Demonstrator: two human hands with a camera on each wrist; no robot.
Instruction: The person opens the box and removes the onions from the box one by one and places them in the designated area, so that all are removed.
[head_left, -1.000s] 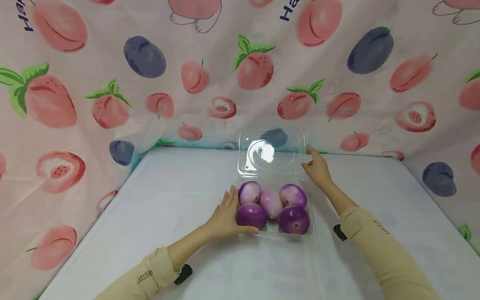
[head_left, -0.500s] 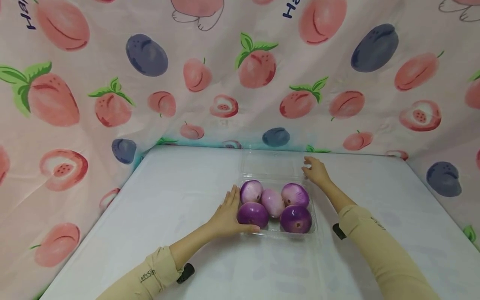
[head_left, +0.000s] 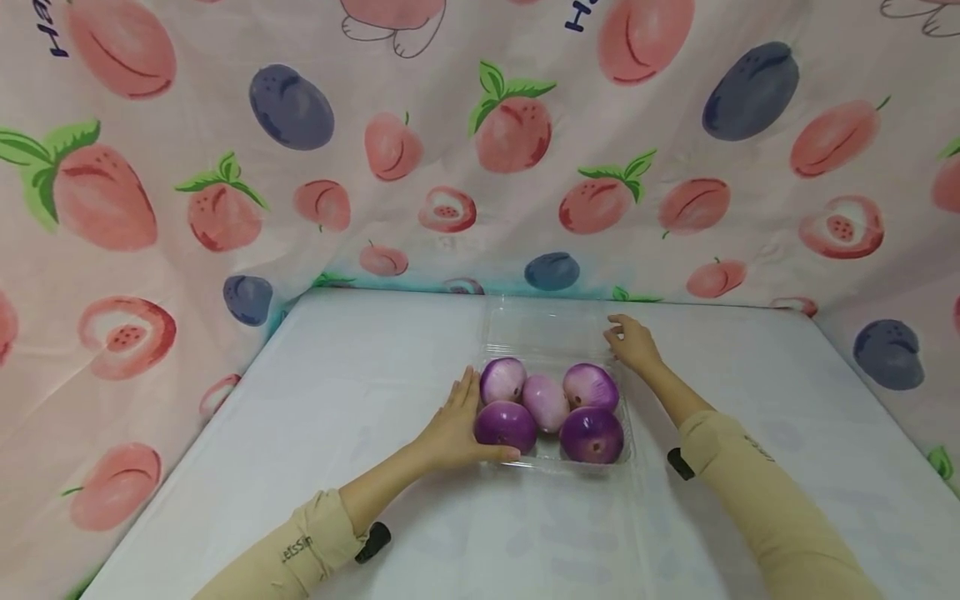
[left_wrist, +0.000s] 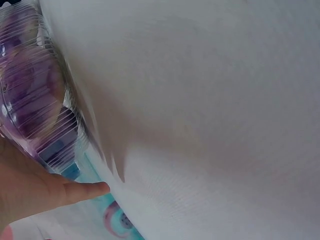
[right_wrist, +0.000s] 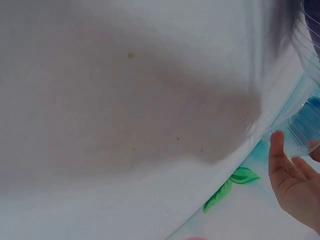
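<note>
With five purple vegetables [head_left: 546, 402] inside, the clear box [head_left: 555, 467] is braced at its left by the straight-fingered left hand [head_left: 453, 433]; its rear lid [head_left: 547, 329] seems nearly opened by the right hand [head_left: 633, 343], grip indiscernible, steadiness being needed next.

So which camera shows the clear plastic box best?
The head view: nearly all of the clear plastic box shows, lid open, five purple vegetables inside. The left wrist view shows part of its ribbed side; the right wrist view, only bits at the picture's right edge.
</note>
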